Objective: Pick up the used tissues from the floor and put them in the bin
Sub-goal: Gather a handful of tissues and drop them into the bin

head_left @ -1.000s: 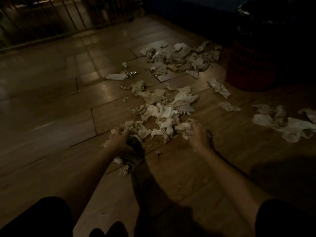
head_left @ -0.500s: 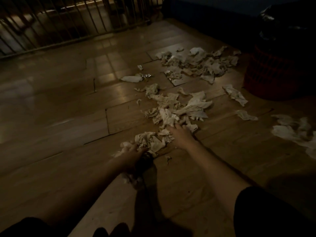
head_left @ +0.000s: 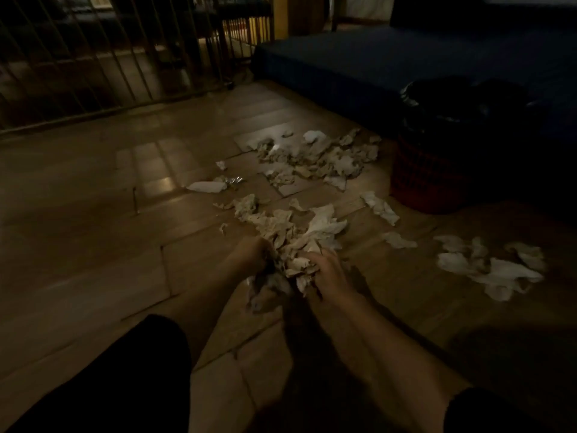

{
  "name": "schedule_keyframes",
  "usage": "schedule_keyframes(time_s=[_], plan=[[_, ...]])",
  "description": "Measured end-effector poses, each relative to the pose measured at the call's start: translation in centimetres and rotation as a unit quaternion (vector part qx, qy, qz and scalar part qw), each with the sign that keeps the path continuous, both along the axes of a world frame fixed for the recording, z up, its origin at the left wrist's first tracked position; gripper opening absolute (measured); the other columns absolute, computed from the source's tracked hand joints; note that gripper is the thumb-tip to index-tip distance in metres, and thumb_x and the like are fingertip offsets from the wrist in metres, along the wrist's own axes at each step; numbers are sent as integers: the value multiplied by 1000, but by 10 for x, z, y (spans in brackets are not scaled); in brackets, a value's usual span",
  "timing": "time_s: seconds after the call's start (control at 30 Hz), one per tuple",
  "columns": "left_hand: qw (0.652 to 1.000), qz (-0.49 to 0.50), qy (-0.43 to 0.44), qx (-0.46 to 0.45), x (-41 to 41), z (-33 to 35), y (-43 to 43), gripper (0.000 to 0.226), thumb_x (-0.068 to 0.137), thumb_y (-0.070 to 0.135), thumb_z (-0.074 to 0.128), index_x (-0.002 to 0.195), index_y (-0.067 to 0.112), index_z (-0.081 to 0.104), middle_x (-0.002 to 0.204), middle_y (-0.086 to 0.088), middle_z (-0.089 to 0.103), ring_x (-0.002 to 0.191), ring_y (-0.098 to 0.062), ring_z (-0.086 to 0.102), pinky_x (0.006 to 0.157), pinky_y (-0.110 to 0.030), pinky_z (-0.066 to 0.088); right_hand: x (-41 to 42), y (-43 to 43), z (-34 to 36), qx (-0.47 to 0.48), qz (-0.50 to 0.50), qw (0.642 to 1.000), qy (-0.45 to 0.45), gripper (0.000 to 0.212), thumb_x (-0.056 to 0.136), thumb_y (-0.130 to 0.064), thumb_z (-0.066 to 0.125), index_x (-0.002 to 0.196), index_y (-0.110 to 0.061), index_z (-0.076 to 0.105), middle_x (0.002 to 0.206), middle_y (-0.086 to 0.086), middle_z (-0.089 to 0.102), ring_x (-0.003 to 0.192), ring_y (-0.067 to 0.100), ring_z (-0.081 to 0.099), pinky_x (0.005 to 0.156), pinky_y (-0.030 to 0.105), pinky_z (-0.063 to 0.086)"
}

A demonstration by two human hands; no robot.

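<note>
Since half a second ago both hands have drawn together, bunching the near tissues. In the head view, the left hand point(head_left: 256, 254) and right hand point(head_left: 327, 271) each have their grip clamped on a wad of tissues point(head_left: 296, 248) on the floor point(head_left: 93, 214). More tissues point(head_left: 318, 154) lie beyond, near the red bin point(head_left: 427, 179) at right.

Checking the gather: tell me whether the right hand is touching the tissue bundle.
Touching. The head view shows the right hand closed into the tissue bundle, fingers buried in paper.
</note>
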State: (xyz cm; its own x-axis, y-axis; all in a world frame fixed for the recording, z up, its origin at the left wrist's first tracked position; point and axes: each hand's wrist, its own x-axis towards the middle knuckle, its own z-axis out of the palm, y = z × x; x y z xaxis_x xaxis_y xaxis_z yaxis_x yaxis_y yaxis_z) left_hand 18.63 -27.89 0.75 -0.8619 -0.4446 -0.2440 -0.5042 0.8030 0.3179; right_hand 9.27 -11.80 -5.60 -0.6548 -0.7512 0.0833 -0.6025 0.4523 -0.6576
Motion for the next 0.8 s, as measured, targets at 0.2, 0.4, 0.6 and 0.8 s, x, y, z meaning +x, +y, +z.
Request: schedule_keyframes(time_s=[0.2, 0.4, 0.6, 0.8], plan=[[986, -126, 95, -58, -126, 115, 3, 41, 80, 3, 58, 120, 7, 56, 123, -17, 58, 115, -31, 53, 89, -36, 46, -83, 14, 122, 29, -14, 992, 122, 42, 86, -7, 55, 126, -18, 55, 131, 15, 49, 125, 31, 40, 101, 30, 33], [966, -193, 167, -50, -184, 188, 17, 24, 80, 7, 57, 104, 3, 61, 111, -20, 63, 104, -36, 58, 82, -40, 48, -139, 37, 234, 46, -82, 979, 181, 35, 84, -6, 61, 118, -12, 62, 120, 17, 60, 114, 31, 52, 99, 32, 37], [952, -177, 246, 31, -211, 184, 37, 23, 78, 12, 62, 100, 8, 66, 103, -15, 68, 100, -31, 61, 81, -35, 48, -185, 76, 258, 29, -166, 967, 194, 37, 85, -1, 60, 121, -10, 60, 124, 19, 59, 116, 33, 52, 97, 35, 42], [935, -129, 324, 57, -270, 192, 74, 21, 79, 11, 64, 100, 5, 65, 101, -16, 68, 96, -32, 62, 77, -33, 48, -273, 107, 276, -14, -190, 960, 205, 31, 83, 0, 60, 112, -11, 66, 113, 16, 66, 106, 30, 58, 82, 28, 45]])
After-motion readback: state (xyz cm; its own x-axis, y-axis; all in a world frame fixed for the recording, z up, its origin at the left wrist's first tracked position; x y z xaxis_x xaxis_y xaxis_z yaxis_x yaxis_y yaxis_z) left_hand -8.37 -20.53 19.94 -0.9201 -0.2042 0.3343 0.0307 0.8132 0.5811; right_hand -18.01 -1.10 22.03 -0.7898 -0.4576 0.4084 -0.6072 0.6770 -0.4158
